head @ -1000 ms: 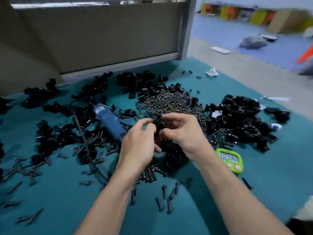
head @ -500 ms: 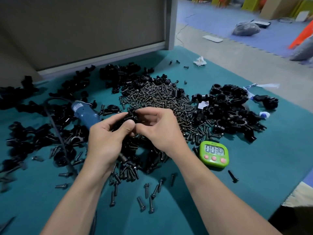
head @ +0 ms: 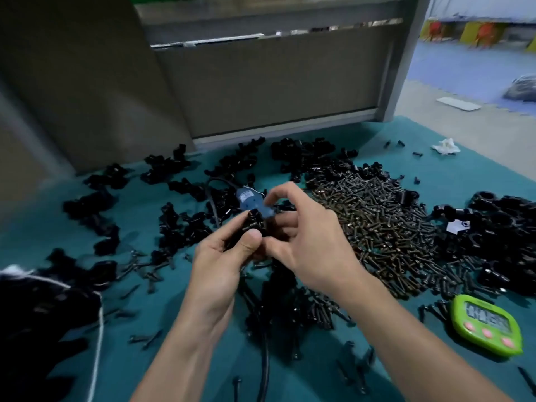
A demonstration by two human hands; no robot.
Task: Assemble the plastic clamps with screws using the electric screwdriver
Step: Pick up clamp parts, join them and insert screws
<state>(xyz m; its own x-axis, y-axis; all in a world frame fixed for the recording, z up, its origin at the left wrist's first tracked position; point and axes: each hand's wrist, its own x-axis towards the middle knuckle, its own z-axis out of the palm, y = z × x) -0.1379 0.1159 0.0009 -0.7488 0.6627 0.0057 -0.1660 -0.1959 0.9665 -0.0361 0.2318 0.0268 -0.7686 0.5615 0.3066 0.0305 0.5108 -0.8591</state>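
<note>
Grips a black clamp [head: 254, 225] over the middle of the surface [head: 478, 177], pinched in the left hand [head: 229, 259] and curled right hand [head: 314, 242], with the electric screwdriver [head: 249, 199] just beyond toward the far edge, long axis running back-left from the fingertips, seemingly nearer the right.

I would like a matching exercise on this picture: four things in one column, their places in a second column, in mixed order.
Things: 1 screw pile; 2 timer; 3 clamp; 4 electric screwdriver.
Places: A gripped by the left hand; B heaped beside the right hand; C lying just beyond both hands; D on the mat, near right.
Pairs: 1-B; 2-D; 3-A; 4-C.
</note>
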